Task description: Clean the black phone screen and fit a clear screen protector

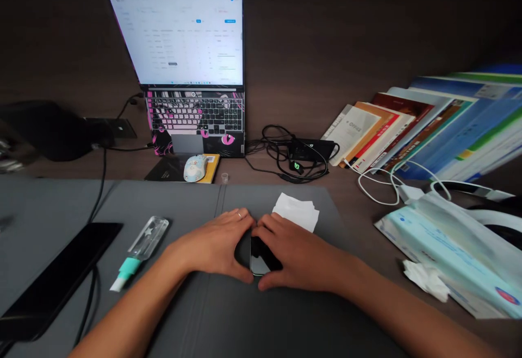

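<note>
The two hands meet in the middle of the grey mat (244,320), and between them lies a dark phone (261,259) with its glossy screen facing up. It is flat on the mat, or very close to it. The left hand (216,246) curves around the left side of the phone, with the thumb at the near edge and the fingers bent over the far end; a ring shows on one finger. The right hand (296,255) does the same from the other side and covers part of the screen. The fingertips of both hands almost touch beyond the phone, so both hands are closed narrowly on it and not spread wide. I judge that the step in hand is a two-handed grip which keeps the phone steady in its place. Any further move calls for a soft and even hold on the edges, because the surface looks smooth and slippery. A folded white tissue (299,211) lies just beyond the right hand, touching or nearly touching its fingers. A small spray bottle (142,249) with a teal cap lies on the mat to the left, well apart from the hands, and beside it there is a flat black tablet (57,276). At the back stand an open laptop (191,75) and a mouse (194,168).
</note>
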`<act>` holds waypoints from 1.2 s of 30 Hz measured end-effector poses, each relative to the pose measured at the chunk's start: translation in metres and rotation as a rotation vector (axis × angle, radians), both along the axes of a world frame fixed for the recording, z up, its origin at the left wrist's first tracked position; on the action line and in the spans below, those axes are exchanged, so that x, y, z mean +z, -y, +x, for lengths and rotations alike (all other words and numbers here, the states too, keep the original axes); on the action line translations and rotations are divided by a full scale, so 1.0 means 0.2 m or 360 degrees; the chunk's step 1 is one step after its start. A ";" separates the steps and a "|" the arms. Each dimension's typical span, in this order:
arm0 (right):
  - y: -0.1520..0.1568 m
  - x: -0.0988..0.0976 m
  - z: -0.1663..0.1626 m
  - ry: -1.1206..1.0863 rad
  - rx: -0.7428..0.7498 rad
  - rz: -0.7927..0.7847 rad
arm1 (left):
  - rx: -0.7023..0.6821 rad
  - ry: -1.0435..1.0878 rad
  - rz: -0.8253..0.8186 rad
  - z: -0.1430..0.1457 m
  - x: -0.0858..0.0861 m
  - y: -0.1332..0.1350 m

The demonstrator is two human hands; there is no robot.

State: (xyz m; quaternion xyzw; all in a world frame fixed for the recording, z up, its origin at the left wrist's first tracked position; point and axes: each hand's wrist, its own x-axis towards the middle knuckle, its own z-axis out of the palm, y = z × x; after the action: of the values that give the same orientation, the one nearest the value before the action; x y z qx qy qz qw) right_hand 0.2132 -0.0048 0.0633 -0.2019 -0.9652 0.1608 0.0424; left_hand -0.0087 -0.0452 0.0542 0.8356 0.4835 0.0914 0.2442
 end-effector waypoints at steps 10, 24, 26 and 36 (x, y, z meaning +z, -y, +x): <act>-0.01 0.02 -0.07 0.0123 -0.0068 -0.0042 | 0.0004 0.0100 -0.0002 -0.02 -0.05 -0.02; 0.00 0.05 -0.09 0.0158 -0.0070 -0.0016 | -0.0036 0.0105 -0.0012 -0.03 -0.10 -0.06; -0.01 0.04 -0.09 0.0126 -0.0064 0.0009 | -0.0048 0.0093 -0.0005 -0.03 -0.10 -0.06; -0.01 0.07 -0.10 0.0252 -0.0089 0.0004 | 0.0030 0.0133 -0.0105 -0.01 -0.08 -0.06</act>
State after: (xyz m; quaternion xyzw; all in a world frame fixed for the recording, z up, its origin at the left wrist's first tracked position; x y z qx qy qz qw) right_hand 0.1927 -0.0031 0.0767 -0.2408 -0.9597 0.1418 -0.0291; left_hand -0.0117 -0.0327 0.0392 0.8180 0.4835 0.1124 0.2908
